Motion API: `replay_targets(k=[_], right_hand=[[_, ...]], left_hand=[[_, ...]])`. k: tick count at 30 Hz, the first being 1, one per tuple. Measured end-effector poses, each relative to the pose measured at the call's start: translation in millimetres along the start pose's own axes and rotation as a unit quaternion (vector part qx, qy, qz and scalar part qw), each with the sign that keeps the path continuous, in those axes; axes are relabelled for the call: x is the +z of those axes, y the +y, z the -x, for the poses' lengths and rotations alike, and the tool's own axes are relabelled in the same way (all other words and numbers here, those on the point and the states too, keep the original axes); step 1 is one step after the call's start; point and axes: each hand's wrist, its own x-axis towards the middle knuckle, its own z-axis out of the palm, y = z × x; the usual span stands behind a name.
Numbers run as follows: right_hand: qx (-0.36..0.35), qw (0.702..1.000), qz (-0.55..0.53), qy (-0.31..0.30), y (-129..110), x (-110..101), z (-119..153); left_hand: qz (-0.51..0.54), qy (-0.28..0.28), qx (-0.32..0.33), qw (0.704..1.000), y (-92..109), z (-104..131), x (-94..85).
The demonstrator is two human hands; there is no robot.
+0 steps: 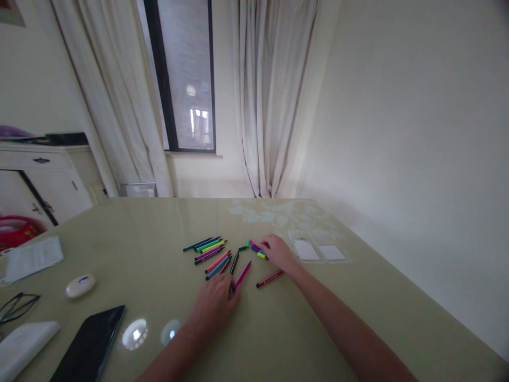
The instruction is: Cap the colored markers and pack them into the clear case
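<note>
My left hand rests on the table, its fingers curled round the lower end of an uncapped pink marker. A black marker points away just beyond those fingers. My right hand is bent over a small group of loose marker caps, its fingertips drawn together; what they pinch is hidden. Beside them lie a green cap, a pink cap and a yellow cap. Under my right wrist is a dark red marker. Several uncapped markers lie in a row left of centre.
Two clear plastic case halves lie right of my right hand. On the left are a dark phone or tablet, a white rounded object, glasses, a white box and a pale folded cloth or mask. A wall borders the table's right side.
</note>
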Motion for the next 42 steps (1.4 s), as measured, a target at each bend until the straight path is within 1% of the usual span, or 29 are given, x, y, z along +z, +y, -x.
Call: replay_targets(k=[2,4,7,10,13,16,18,19,20,21,22,23,24,27,30,33,38,42], right_hand=[[0.014,1.000,0.008,-0.013,-4.0,4.1,-12.1],[0.027,0.999,0.012,-0.018,-5.9,8.6,-19.5],[0.047,0.999,0.018,-0.017,-7.6,14.4,-23.4],[0.061,0.998,0.011,-0.010,-10.4,17.1,-24.0],[0.069,0.997,-0.020,0.016,-11.7,13.5,-24.7],[0.071,0.993,-0.075,0.054,-5.9,2.7,-21.0],[0.065,0.985,-0.146,0.064,3.0,-4.6,-10.9],[0.061,0.977,-0.195,0.065,8.4,-7.1,-3.0],[0.053,0.952,-0.294,0.066,13.9,-8.3,6.7],[0.048,0.918,-0.387,0.072,19.1,-8.3,17.6],[0.048,0.888,-0.447,0.093,23.3,-7.3,29.0],[0.051,0.867,-0.483,0.114,26.4,-5.5,40.0],[0.054,0.855,-0.502,0.122,27.9,-3.5,49.7],[0.063,0.846,-0.515,0.119,24.2,1.4,67.0],[0.076,0.825,-0.546,0.125,15.2,3.1,68.5],[0.094,0.802,-0.579,0.116,10.1,3.9,67.5],[0.143,0.761,-0.625,0.097,10.5,5.9,70.6],[0.158,0.745,-0.643,0.085,10.3,5.4,71.6]], left_hand=[[0.052,0.017,-0.018,0.998,-0.8,-2.4,-3.2],[0.116,0.047,-0.032,0.992,-2.2,-5.3,-6.7],[0.220,0.087,-0.047,0.970,-4.2,-9.1,-10.7],[0.315,0.103,-0.057,0.942,-5.7,-12.0,-12.8],[0.394,0.105,-0.068,0.910,-8.0,-15.3,-13.3],[0.477,0.109,-0.085,0.868,-11.5,-18.8,-13.1],[0.512,0.122,-0.100,0.844,-13.6,-20.2,-12.1],[0.523,0.129,-0.105,0.836,-14.4,-20.4,-11.3],[0.531,0.135,-0.110,0.829,-14.8,-20.2,-10.3],[0.537,0.139,-0.112,0.824,-15.0,-19.7,-9.2],[0.541,0.142,-0.112,0.822,-14.9,-18.9,-8.1],[0.541,0.141,-0.112,0.821,-14.5,-17.8,-7.2],[0.539,0.138,-0.110,0.823,-13.9,-16.5,-6.5],[0.526,0.123,-0.106,0.835,-10.9,-12.4,-6.5],[0.517,0.113,-0.113,0.841,-8.1,-9.9,-8.5],[0.518,0.115,-0.142,0.835,-6.9,-9.2,-11.0],[0.511,0.122,-0.187,0.830,-10.2,-9.1,-13.3],[0.510,0.112,-0.193,0.831,-15.6,-8.9,-11.1]])
